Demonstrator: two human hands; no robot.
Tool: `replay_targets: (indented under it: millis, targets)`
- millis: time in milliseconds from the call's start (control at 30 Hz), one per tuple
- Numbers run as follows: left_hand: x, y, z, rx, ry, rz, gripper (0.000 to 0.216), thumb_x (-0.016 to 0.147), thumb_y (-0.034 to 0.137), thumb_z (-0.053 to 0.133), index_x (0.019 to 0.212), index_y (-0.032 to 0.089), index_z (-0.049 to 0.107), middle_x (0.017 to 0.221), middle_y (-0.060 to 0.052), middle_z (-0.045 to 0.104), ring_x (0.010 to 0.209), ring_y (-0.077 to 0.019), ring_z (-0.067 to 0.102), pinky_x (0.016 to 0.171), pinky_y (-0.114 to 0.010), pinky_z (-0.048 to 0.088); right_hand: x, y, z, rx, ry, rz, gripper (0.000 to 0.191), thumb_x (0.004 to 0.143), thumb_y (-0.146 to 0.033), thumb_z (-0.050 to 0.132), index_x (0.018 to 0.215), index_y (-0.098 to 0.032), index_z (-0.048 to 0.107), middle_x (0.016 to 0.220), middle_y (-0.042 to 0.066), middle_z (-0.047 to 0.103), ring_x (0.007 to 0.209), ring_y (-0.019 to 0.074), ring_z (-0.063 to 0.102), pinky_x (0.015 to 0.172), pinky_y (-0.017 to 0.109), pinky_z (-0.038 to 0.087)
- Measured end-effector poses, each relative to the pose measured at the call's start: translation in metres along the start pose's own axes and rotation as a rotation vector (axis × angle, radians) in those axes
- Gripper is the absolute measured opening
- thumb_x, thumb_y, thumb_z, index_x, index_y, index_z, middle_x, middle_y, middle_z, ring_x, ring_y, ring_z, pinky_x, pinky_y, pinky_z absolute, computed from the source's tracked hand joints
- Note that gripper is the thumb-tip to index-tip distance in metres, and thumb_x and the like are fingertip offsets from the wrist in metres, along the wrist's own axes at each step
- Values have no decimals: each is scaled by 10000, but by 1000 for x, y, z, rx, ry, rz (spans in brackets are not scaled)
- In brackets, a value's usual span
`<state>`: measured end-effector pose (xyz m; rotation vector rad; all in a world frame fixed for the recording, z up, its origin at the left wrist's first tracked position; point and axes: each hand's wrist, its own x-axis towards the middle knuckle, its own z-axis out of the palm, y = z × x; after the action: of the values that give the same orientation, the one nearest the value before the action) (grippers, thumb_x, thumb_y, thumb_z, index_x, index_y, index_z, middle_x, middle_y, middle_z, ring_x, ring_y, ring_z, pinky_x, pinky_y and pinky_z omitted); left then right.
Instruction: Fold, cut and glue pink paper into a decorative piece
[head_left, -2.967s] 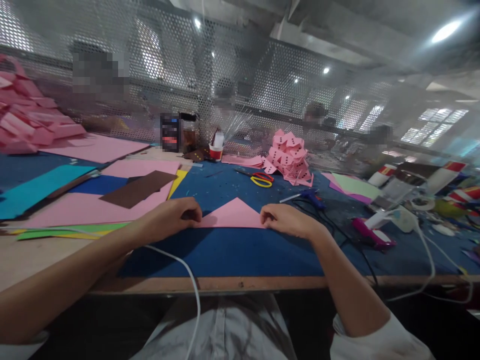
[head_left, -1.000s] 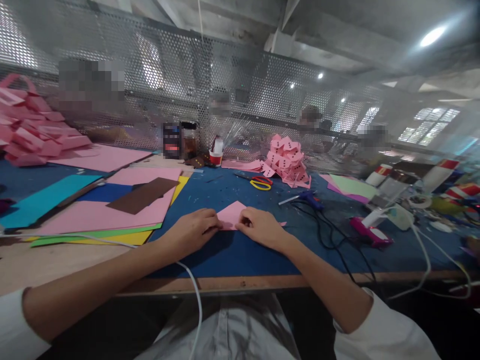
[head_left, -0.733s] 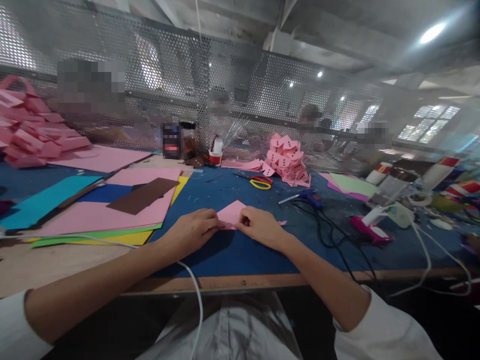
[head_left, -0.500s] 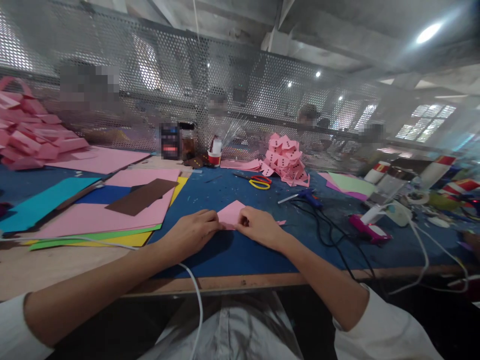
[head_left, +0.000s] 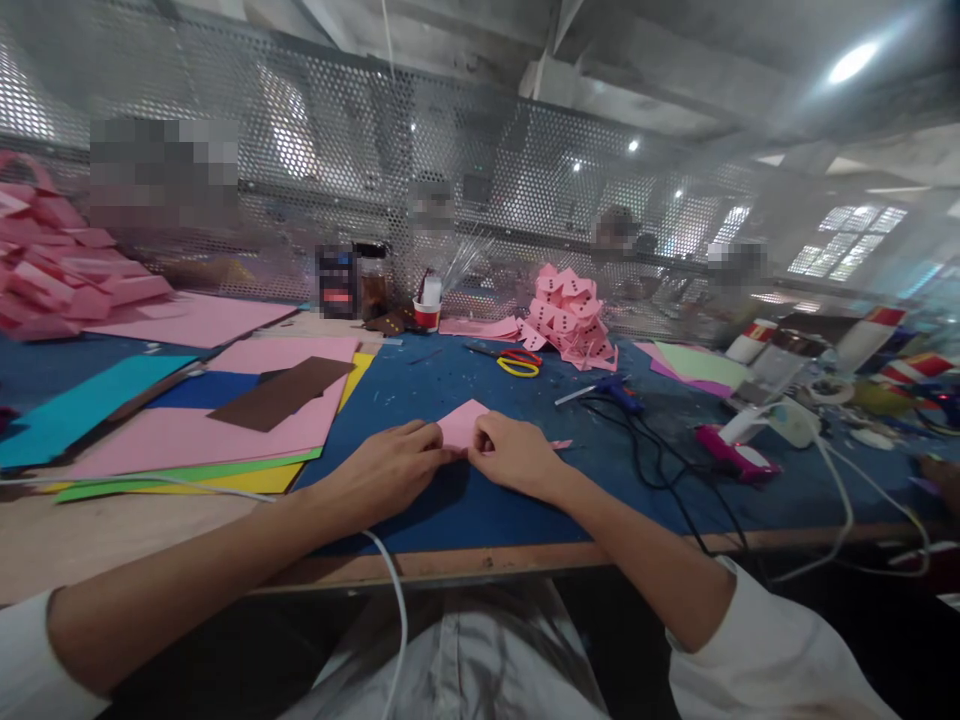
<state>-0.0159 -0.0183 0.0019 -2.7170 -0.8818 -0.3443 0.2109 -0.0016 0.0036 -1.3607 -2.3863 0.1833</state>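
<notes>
A small piece of pink paper lies on the blue mat, its pointed top corner facing away from me. Its near edge is pinched on the left by my left hand, fingers closed. Close beside it, my right hand is curled with thumb and forefinger on the same edge. The fingers hide much of the paper. A narrow pink strip end pokes out beyond my right hand. Past the paper lie scissors with red and yellow handles.
Stacked coloured sheets lie on the left with a brown strip on top. A glue gun with black cable is at right, near a pink-based lamp. Folded pink paper pieces are piled behind. A white cable hangs over the edge.
Both hands stay at the paper's near edge; the left fingers have shifted very slightly toward the right hand. The view has moved a little. Nothing has been let go.
</notes>
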Motion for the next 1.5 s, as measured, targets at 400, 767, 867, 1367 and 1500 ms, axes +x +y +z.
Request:
replay_targets:
  millis: [400,767,867,1367,1500]
  targets:
    - [0,3,-2,-49,38,-6,248,1012,197,444,1072,187,685,1051,-78,640,940,-197,591,844,-335,486,-2,4,0,44,9,-42,33,860,-181,599,840,-197,578,915,3,640,774,120,555,686,234,359]
    - [-2,1,0,-47,51,9,229,1013,186,449,992,172,677,1028,-80,638,921,-195,580,836,-340,492,-5,8,-5,72,-2,-47,66,824,-150,624,826,-197,578,885,-3,615,770,123,533,686,236,353]
    - [-2,1,0,-54,53,6,242,1020,191,438,1008,174,679,1036,-81,639,929,-195,580,849,-343,489,-6,9,-7,70,-19,-24,58,828,-161,631,821,-196,585,893,3,619,777,127,537,685,236,354]
    - [-4,0,4,-117,8,-32,309,1017,194,440,1240,215,653,1076,-84,631,1012,-225,584,900,-371,495,-15,20,-17,48,-21,49,24,831,-205,598,807,-206,594,856,8,626,791,145,547,663,248,350]
    - [-4,0,3,-132,-12,-45,327,1018,190,433,1264,221,645,1080,-81,629,1015,-226,583,904,-378,498,-16,20,-18,41,-20,54,28,837,-206,591,811,-205,600,863,15,631,796,146,552,670,248,359]
